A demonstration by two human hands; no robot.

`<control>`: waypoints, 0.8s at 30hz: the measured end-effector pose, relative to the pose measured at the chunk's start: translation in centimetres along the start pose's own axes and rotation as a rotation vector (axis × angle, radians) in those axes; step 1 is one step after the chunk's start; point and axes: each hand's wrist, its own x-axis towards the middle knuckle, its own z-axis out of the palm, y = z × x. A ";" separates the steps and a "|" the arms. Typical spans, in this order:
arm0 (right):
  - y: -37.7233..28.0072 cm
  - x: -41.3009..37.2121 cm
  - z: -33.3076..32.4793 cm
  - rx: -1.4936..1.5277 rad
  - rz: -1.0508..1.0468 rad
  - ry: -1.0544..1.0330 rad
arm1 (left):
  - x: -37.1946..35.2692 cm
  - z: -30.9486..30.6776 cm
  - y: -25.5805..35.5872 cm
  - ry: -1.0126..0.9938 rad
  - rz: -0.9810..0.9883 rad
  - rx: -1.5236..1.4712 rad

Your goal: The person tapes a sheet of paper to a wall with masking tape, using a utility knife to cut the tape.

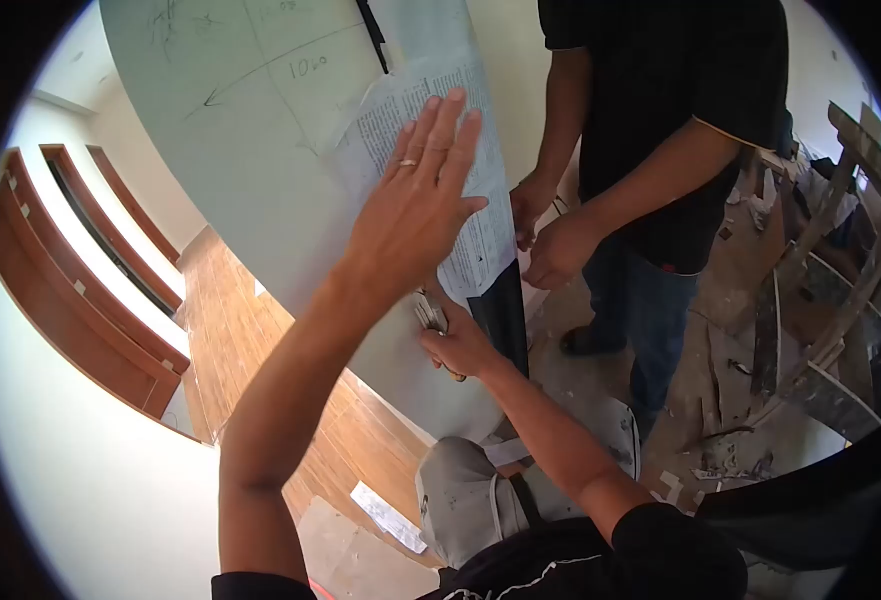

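My left hand point(426, 160) lies flat with its fingers stretched out on a sheet of printed paper point(471, 245); a ring shows on one finger. The paper covers part of a pale upright panel point(251, 170) marked with pencil lines and handwritten numbers. Lower down, my right hand point(461, 345) is closed round a small hand tool with a metal head point(429, 312). Its exact kind is hard to make out, since my fingers and left wrist partly hide it. A black strip point(504, 310) runs along the panel edge beside the right hand.
A person in a black shirt point(661, 90) and jeans stands close on the right, hands point(561, 250) near the panel edge. Wooden frames point(831, 290) and debris lie beyond. Brown wooden frames point(81, 310) line the left wall. A white strip point(389, 515) lies on the floor.
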 end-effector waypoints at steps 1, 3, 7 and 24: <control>-0.6 -0.4 -0.1 0.012 -0.015 0.016 | 0.0 0.1 -0.5 -0.034 -0.021 0.073; -1.0 0.6 1.1 0.059 -0.070 0.042 | -0.4 -0.6 -2.1 -0.087 0.002 0.170; -1.2 -0.5 0.8 -0.044 -0.077 0.063 | -1.4 -0.2 -1.9 -0.151 -0.026 0.404; 1.9 -9.7 0.0 0.313 0.247 0.537 | -1.3 -1.4 0.5 -0.569 -0.228 0.921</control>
